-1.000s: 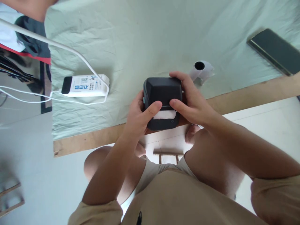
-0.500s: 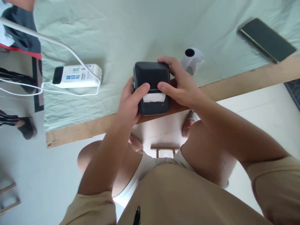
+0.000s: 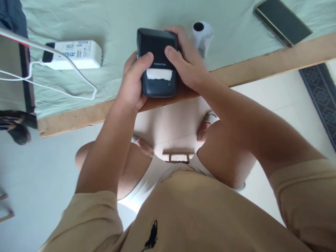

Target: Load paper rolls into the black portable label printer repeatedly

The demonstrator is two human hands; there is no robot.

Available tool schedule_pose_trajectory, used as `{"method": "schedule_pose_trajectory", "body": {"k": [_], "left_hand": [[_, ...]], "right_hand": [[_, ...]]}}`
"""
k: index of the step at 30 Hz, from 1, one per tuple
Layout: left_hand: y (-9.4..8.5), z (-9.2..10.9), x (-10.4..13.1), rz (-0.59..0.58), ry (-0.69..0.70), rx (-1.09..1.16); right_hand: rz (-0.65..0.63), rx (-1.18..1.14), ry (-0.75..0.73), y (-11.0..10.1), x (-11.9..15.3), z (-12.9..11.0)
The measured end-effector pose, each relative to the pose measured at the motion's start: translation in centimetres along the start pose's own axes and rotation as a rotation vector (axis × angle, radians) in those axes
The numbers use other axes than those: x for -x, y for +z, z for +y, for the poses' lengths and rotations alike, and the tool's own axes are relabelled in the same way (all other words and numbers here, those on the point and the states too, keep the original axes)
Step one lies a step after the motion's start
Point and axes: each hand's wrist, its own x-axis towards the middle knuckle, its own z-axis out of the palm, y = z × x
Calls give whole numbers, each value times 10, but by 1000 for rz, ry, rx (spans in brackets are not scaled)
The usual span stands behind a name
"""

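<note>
A small black printer (image 3: 157, 45) with rounded corners is held between both hands near the table's front edge. White paper (image 3: 159, 74) shows in a slot across its lower half. My left hand (image 3: 135, 75) wraps round the left side, thumb on the top face. From the right, my right hand (image 3: 185, 57) grips the other side, its thumb also on top. The fingers under the printer are hidden. Just beyond my right hand stands a white paper roll (image 3: 203, 35) with a dark core, its loose end curling down.
A white power bank (image 3: 76, 54) with a white cable (image 3: 81, 75) lies on the green cloth (image 3: 112, 21) at left. A dark phone-like slab (image 3: 283, 22) lies at right. The table's wooden edge (image 3: 252, 75) runs below.
The view has shifted, so the table things appear higher and further left. Both hands still hold the printer; my right thumb has moved up its top face, away from the paper slot.
</note>
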Motion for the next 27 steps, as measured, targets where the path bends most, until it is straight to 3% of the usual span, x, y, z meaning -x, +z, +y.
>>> {"method": "schedule_pose_trajectory", "body": {"k": [12, 27], "left_hand": [[-3, -5, -4, -114, 10, 12], [-1, 2, 3, -19, -11, 28]], "right_hand": [[27, -3, 41, -1, -3, 0], [-54, -21, 36, -7, -1, -6]]}}
